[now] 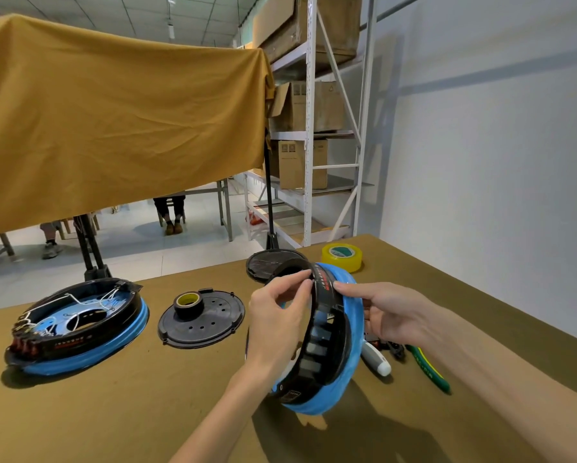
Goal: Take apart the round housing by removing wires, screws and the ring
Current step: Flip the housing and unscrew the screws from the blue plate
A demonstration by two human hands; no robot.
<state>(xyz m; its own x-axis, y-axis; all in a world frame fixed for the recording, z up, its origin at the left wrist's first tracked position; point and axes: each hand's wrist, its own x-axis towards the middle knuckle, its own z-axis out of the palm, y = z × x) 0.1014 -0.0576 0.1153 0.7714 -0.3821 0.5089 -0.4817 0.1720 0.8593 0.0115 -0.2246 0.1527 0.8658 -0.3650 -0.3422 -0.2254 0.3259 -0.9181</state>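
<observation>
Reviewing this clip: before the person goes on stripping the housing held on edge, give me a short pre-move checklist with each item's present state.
1. Housing supported: ok, tilted on edge on the table, with both hands on it.
2. Left hand on the work: ok, fingertips pinch at the top of the black ring.
3. Right hand steadying: ok, fingers lie on the blue rim.
4. Wires out of this housing: cannot tell, inside is hidden.
5. Screws out: cannot tell, none visible.
6. Tool nearby: ok, a white-handled tool lies beside the housing.
</observation>
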